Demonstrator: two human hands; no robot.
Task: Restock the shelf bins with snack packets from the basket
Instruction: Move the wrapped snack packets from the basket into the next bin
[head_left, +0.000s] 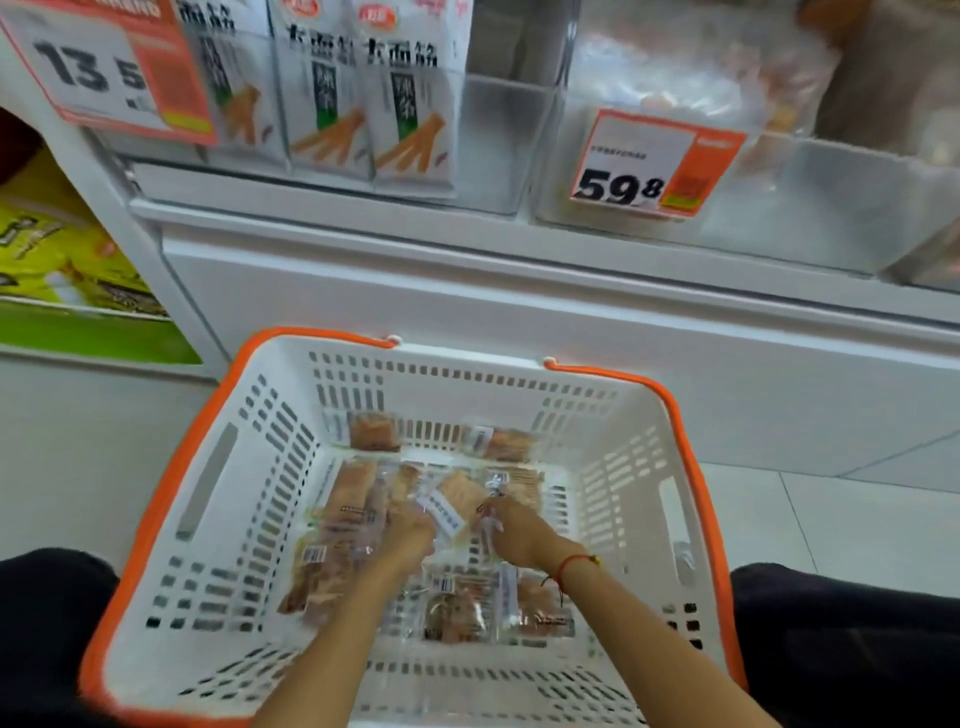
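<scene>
Snack packets (358, 519) lie loose on the floor of the white basket (270, 467) — clear wrap, orange-brown contents. Left hand (410, 540) curled onto one packet; right hand (511, 525) pinches another's clear edge. Shelf bins (779, 208) sit above the basket.

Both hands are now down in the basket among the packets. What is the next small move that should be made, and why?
Probably close the fingers and lift a few packets out. Both the left hand and the right hand already rest on the clear snack packets in the white basket, and the clear bin above looks to have room.
</scene>
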